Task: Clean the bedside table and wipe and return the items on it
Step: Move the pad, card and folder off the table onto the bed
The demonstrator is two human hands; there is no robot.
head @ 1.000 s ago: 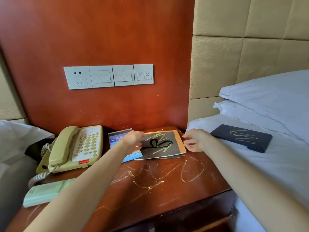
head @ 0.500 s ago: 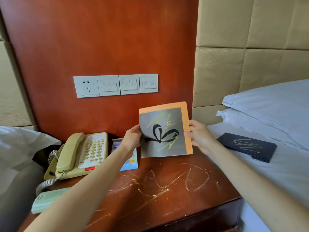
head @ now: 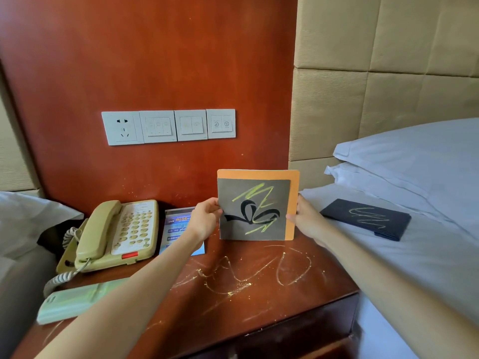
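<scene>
Head view, both hands point(head: 207, 218) point(head: 307, 220) holding card point(head: 255, 209)

Hotel bedroom: padded headboard point(head: 388, 73), pillows point(head: 414, 156), bedside telephone point(head: 116, 234), switch panel point(head: 168, 126).

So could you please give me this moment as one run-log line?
step: clearing table | left hand + right hand: hold gray-and-orange booklet upright | bedside table: scribbled, unwiped | phone: on table

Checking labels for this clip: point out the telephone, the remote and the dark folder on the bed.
telephone point(head: 134, 230), head view, keypad.
remote point(head: 75, 300), head view, middle of body.
dark folder point(head: 368, 219), head view, scribbled cover.
</scene>
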